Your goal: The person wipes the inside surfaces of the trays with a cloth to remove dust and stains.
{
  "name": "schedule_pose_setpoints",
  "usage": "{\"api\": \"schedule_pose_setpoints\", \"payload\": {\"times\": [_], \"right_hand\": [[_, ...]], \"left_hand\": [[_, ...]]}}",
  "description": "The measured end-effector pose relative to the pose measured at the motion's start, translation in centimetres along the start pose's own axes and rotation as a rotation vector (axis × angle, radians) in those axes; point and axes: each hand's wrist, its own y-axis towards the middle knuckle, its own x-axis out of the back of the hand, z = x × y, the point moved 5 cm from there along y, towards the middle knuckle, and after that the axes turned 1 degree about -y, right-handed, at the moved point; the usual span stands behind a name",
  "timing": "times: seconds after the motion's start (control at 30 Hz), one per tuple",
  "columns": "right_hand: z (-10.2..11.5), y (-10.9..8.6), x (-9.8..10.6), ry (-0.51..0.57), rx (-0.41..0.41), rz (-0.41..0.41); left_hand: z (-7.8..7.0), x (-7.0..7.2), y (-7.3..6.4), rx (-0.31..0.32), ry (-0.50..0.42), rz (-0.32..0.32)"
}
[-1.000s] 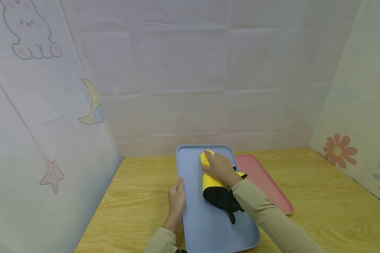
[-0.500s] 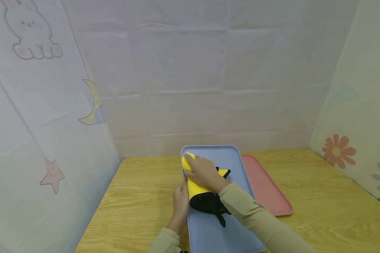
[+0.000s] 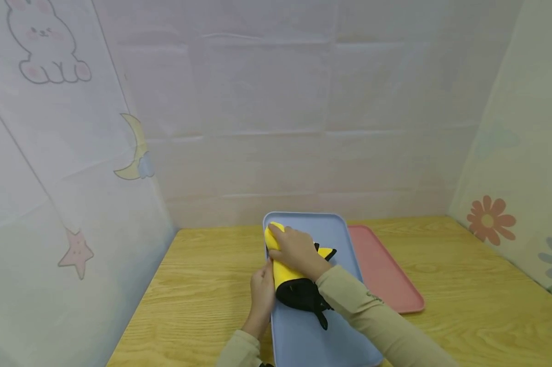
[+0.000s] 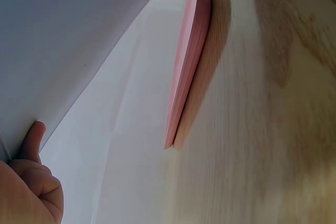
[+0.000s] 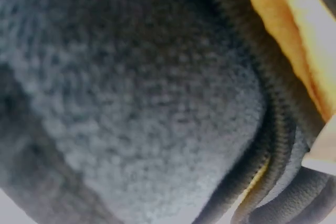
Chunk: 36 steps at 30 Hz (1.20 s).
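Observation:
My left hand (image 3: 262,293) grips the left rim of a blue rectangular tray (image 3: 312,344), which is tilted up. In the left wrist view the tray's pale underside (image 4: 68,30) is raised above the table, with one finger (image 4: 34,141) extended against it and others curled. My right hand (image 3: 296,250) holds a bunched yellow and black cloth (image 3: 285,272) against the tray's upper left part, close to the left hand. Fuzzy dark grey fabric (image 5: 142,103) with stitched black edging fills the right wrist view, and a yellow fold (image 5: 286,24) shows at its upper right.
A pink tray (image 3: 386,275) lies on the wood-grain table (image 3: 198,290), partly behind the blue tray on the right. Behind the table hangs a pale sheet (image 3: 257,127), with printed sheets on both sides.
My right hand and the cloth have moved left across the blue tray to its left rim. The tray has shifted slightly right. Over the last half second little has moved.

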Motion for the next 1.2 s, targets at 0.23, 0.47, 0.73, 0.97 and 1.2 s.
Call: {"api": "schedule_pose_setpoints", "payload": {"times": [0.23, 0.47, 0.73, 0.97, 1.2], "right_hand": [[-0.2, -0.1, 0.0, -0.044, -0.009, -0.001], [-1.2, -0.2, 0.0, -0.093, -0.027, 0.014], [-3.2, -0.3, 0.5, -0.138, -0.082, 0.036], [-5.0, -0.4, 0.9, -0.125, -0.117, 0.060], [-6.7, -0.7, 0.4, -0.105, -0.117, 0.043]], "left_hand": [[0.4, 0.4, 0.4, 0.000, 0.072, -0.040], [0.1, 0.7, 0.4, -0.052, 0.121, -0.071], [0.2, 0.9, 0.5, -0.025, 0.117, -0.054], [0.3, 1.3, 0.8, 0.051, 0.099, -0.060], [0.8, 1.8, 0.8, 0.075, 0.014, -0.032]]}}
